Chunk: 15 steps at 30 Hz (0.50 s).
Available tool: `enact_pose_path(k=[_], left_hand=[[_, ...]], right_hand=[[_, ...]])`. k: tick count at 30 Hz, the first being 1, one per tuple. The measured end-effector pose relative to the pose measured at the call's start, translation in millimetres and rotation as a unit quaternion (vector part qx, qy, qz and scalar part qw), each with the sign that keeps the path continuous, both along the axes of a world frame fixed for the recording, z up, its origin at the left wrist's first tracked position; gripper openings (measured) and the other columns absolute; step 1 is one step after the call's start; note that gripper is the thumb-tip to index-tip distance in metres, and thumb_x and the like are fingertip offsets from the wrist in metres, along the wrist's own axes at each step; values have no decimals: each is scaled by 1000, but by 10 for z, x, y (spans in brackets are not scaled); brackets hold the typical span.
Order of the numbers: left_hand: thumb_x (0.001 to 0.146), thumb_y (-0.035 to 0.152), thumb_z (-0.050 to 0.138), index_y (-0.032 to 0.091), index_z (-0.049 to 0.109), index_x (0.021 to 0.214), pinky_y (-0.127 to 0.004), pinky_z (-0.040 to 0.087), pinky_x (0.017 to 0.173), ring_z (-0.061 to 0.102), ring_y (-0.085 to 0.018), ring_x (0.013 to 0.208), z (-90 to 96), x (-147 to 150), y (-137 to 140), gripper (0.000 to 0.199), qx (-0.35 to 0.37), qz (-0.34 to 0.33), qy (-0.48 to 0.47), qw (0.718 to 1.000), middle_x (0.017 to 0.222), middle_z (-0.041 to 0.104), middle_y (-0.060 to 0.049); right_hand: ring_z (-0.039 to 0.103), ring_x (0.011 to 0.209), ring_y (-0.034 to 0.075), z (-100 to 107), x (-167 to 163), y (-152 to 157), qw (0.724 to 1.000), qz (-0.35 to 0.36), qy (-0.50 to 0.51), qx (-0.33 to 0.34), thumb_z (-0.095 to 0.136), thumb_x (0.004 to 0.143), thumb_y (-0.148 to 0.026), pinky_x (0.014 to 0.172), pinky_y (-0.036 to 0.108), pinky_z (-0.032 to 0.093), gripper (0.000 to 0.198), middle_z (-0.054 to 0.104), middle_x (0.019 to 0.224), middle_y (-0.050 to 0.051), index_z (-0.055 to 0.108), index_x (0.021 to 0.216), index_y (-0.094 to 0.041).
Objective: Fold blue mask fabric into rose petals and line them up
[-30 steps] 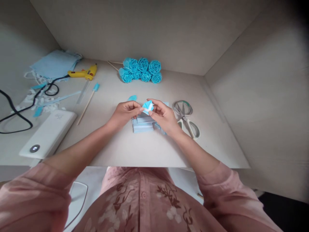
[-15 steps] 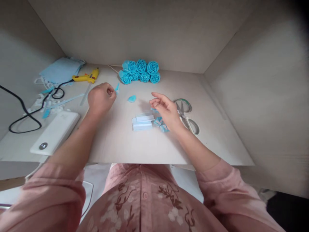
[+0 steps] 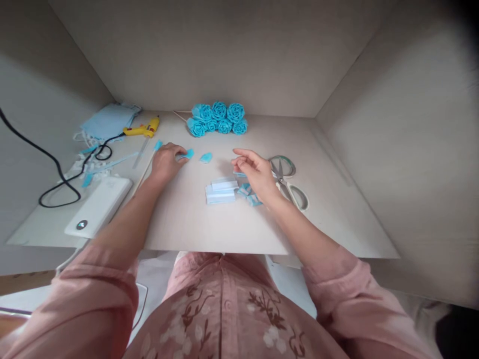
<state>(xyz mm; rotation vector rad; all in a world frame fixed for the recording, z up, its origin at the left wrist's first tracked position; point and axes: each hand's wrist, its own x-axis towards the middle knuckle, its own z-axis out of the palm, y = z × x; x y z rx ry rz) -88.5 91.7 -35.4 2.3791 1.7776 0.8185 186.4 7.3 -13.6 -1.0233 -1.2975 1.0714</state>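
Note:
My left hand [image 3: 167, 162] is low over the table, with its thumb and fingertips closed around the edge of a blue petal-shaped piece [image 3: 189, 153]. Just right of it lies a second blue petal [image 3: 206, 157]. A thin stick [image 3: 144, 172] runs beside my left forearm, and a small blue piece [image 3: 158, 145] shows beyond the knuckles. My right hand [image 3: 256, 172] hovers with loosely bent fingers apart and nothing visible in them. Under and beside it are small cut blue pieces [image 3: 245, 189], folded blue-and-white pieces [image 3: 221, 195] and white-handled scissors [image 3: 288, 187].
Several blue fabric roses [image 3: 219, 118] lie at the back. To the left are a yellow glue gun [image 3: 147, 128], a stack of blue masks [image 3: 108, 121], a black cable [image 3: 56, 162], scraps [image 3: 88, 169] and a white power bank [image 3: 99, 207]. A tape roll [image 3: 288, 166] sits behind the scissors.
My left hand has brought the petal down and slightly right, laying it flatter near the other petal. My right hand has barely moved. The whole view has shifted a little.

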Motion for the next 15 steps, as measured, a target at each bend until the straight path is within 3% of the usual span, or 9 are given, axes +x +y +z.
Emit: enact_pose_path(k=[7,12,15], left_hand=[[83,29,61,19,75,95,-39,46,93,62,-28,99,-62,87,92,21,14,19,29,999,101,73,-10],[86,37,60,17,73,105,-42,46,94,61,-30,103,-8,180,85,30,19,-7,37,999,108,71,-13],[86,43,61,17,69,115,-45,42,100,57,-32,112,23,261,10,40,28,-62,62,996,119,67,-14]], right_hand=[[62,73,13,-26,-8,20,1000,-1,5,0,60,81,-30,77,32,55,30,71,87,2,67,109,-21],[64,75,13,-58,1,41,1000,-7,0,12,59,84,-31,81,33,56,29,71,86,2,68,110,-21],[65,74,13,-73,11,59,1000,-12,-3,16,59,85,-33,80,33,57,30,71,86,2,67,110,-20]])
